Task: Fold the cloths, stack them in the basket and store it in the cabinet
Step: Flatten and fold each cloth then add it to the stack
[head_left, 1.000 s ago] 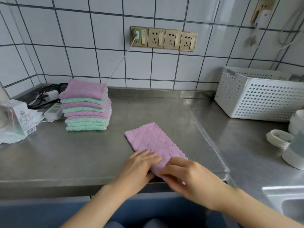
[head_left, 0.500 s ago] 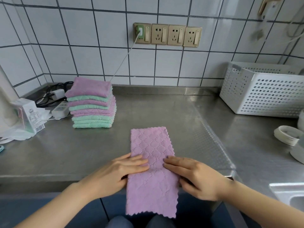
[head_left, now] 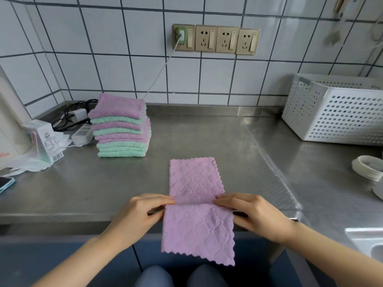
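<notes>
left hand (head_left: 138, 214) and right hand (head_left: 259, 216) pinch purple cloth (head_left: 198, 212); basket (head_left: 339, 112) interior hidden.

Brushed stainless-steel tabletop (head_left: 207, 137), soft glare across it. White square-tiled wall (head_left: 116, 65) with dark grout from 9 to 3 o'clock. Four brass-coloured wall sockets (head_left: 216, 39) at 12 o'clock. Dark blue cabinet fronts (head_left: 68, 255) at 6 o'clock.

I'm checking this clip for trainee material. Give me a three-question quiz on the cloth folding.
1. True or false: the basket already holds cloths.
2. What colour is the cloth in the hands? A green B pink C white
3. Where does the cloth's near half lie?

Key
1. False: no cloths show in it; the stack stands on the counter.
2. B
3. It hangs over the counter's front edge, left hand and right hand pinching its sides.
</notes>
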Available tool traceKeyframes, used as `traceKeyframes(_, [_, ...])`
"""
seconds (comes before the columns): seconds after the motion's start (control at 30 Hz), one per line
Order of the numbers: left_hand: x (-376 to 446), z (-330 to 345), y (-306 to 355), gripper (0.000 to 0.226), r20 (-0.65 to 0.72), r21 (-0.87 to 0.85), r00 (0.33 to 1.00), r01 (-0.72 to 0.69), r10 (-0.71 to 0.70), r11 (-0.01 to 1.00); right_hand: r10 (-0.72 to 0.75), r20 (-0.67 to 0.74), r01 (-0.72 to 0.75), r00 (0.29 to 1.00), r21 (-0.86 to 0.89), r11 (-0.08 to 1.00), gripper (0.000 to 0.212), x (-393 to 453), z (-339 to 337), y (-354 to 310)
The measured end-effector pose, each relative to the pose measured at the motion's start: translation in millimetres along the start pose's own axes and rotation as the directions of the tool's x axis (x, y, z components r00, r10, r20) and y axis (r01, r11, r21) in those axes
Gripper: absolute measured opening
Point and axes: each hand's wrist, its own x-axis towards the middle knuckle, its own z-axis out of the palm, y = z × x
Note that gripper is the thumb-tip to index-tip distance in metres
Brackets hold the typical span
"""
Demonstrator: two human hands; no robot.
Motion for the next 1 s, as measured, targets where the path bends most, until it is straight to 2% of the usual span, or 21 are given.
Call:
traceKeyframes(0.07, [12.8,-2.4,9.2,0.024,0.016,-0.075,0.992,0.127,-0.126,0.989,0.127,-0.097,-0.113,0.987,0.139,0.984,0.025,8.2,-3.1,-7.9])
traceKeyframes(0.13, [36.3,-2.7,16.9,0.019,0.012,-0.116,0.965,0.263,-0.263,0.958,0.351,-0.173,-0.291,0.92,0.297,0.91,0.023,27.8,-4.4,-11.6])
traceKeyframes(0.2, [62.3,0.8,15.1,0.033,-0.023,-0.072,0.914,0.401,-0.404,0.913,0.589,-0.165,-0.508,0.791,0.358,0.783,0.035,53.1,-1.8,-4.7])
traceKeyframes(0.27, [84.5,5.9,8.5,0.043,-0.036,0.057,0.86,0.51,-0.509,0.858,0.793,-0.032,-0.708,0.609,0.43,0.561,0.037,76.6,-1.5,5.3])
traceKeyframes(0.3, [91.0,9.2,5.5,0.045,-0.031,0.129,0.836,0.547,-0.548,0.827,0.853,0.047,-0.768,0.519,0.464,0.442,0.039,85.2,-0.8,10.0])
traceKeyframes(0.33, [94.6,12.6,2.9,0.046,-0.028,0.186,0.819,0.568,-0.573,0.802,0.885,0.097,-0.811,0.455,0.456,0.366,0.042,91.4,-0.4,13.9])
traceKeyframes(0.37, [95.3,15.9,0.9,0.046,-0.032,0.224,0.808,0.58,-0.589,0.783,0.898,0.105,-0.846,0.428,0.395,0.357,0.044,95.6,0.9,15.9])
traceKeyframes(0.43, [93.8,19.7,0.0,0.044,-0.07,0.263,0.799,0.593,-0.598,0.761,0.899,0.047,-0.886,0.435,0.201,0.418,0.043,100.1,6.1,18.4])
traceKeyframes(0.5, [90.1,21.4,1.1,0.041,-0.105,0.271,0.803,0.591,-0.587,0.76,0.896,-0.006,-0.892,0.445,0.091,0.443,0.036,100.1,14.3,19.2])
traceKeyframes(0.7, [78.9,25.3,3.4,0.035,-0.165,0.273,0.852,0.523,-0.496,0.807,0.866,-0.102,-0.868,0.49,0.03,0.495,0.028,95.5,21.0,15.6])
traceKeyframes(0.87, [74.1,27.2,7.3,0.033,-0.192,0.259,0.85,0.526,-0.49,0.81,0.875,-0.091,-0.877,0.476,0.028,0.48,0.026,95.1,19.6,11.3])
traceKeyframes(1.0, [75.1,27.8,10.5,0.025,-0.169,0.403,0.846,0.528,-0.506,0.747,0.852,-0.124,-0.861,0.508,-0.091,0.5,0.011,101.0,19.0,-0.7])
